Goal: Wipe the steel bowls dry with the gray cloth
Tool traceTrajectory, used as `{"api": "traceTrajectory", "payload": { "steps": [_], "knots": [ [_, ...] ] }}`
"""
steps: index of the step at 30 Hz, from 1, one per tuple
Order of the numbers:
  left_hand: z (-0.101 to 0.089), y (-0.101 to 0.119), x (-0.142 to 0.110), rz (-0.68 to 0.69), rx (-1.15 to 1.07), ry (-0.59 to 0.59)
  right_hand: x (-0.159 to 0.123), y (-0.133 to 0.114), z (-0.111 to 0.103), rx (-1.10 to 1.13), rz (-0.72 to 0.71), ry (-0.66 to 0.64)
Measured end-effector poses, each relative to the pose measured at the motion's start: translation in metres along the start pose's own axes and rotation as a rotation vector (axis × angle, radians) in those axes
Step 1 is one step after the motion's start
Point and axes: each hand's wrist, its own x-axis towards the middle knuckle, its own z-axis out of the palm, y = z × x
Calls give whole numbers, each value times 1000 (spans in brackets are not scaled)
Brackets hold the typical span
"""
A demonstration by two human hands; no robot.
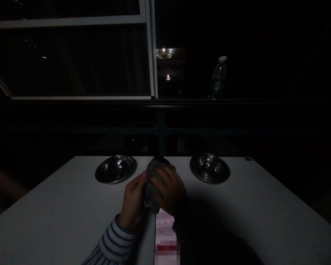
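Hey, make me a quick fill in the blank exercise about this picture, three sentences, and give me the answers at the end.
1. The striped sleeve is the person's ____ one.
2. The bottle has a ____ cap.
3. Seen by the person, the stacked metal dishes are to the ____ of the grey cloth under the right hand.

Missing words: left; white; right.

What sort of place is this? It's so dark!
Maybe a room or balcony, but it's too dark to be sure: there's a white table with shiny metal dishes, and a pale window frame behind it.
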Motion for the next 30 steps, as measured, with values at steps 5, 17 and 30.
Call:
{"api": "traceTrajectory", "payload": {
  "steps": [5,17,30],
  "knots": [
    [1,-4,-5,-22,-58,67,3,2,0,21,28,-12],
    [2,-4,-11,-51,-112,95,0,-5,1,77,-59,-56],
    [5,10,-6,-61,-246,78,3,-8,-4,40,-145,-76]
  ]
}}
